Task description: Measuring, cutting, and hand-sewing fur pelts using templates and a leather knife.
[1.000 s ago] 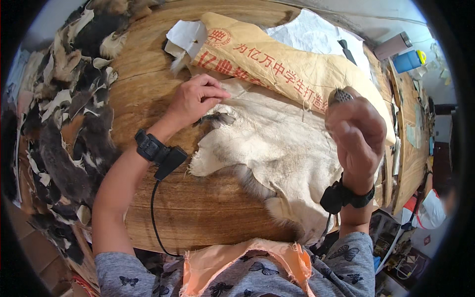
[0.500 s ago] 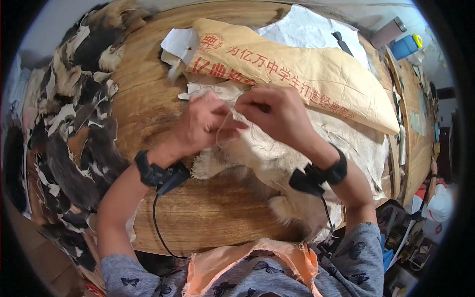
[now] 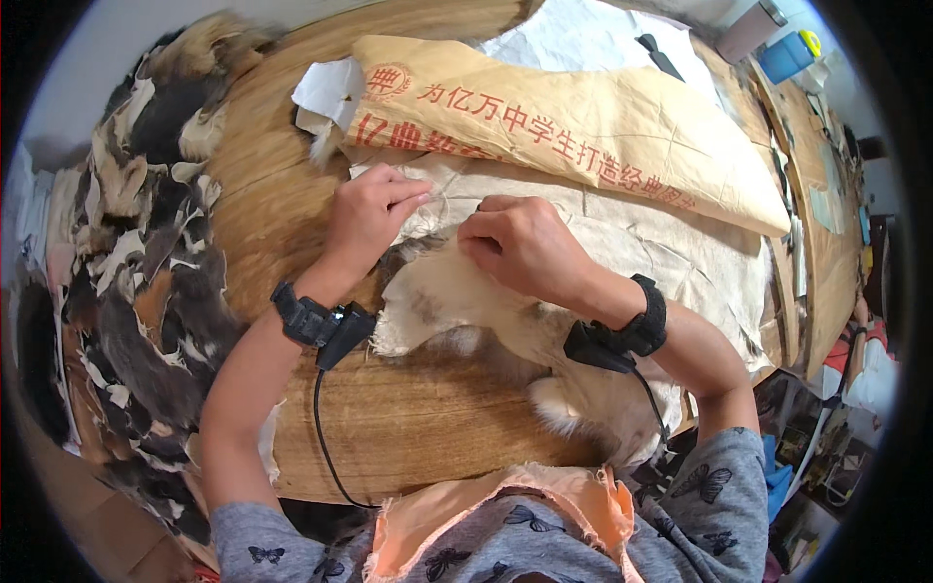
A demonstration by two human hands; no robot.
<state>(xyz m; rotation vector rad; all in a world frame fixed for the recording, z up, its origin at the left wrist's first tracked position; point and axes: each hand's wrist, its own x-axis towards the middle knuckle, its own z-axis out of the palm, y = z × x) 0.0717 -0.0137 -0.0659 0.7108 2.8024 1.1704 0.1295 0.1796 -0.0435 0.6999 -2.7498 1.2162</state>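
Observation:
A pale, cream-coloured piece of fur hide [image 3: 457,282] lies on the wooden table, with fur showing along its lower edges. Over its left part is my left hand [image 3: 374,209], thumb and forefinger pinched together. To the right of it my right hand [image 3: 530,243] is closed, fingers curled above the hide. Whatever each hand pinches is too fine to make out. Just beyond both hands a brown paper pattern piece [image 3: 583,131] with red print rests on the hide's far part.
Several dark and white fur scraps [image 3: 155,262] are heaped along the left side. White paper [image 3: 583,39] with a black-handled tool [image 3: 659,56] on it lies at the back. A tumbler [image 3: 750,31] and a blue bottle [image 3: 787,58] stand back right. Another person [image 3: 870,374] shows far right.
My hands have moved apart, the left one going left and the right one slightly down. A pale thread loop seen between them earlier no longer shows clearly.

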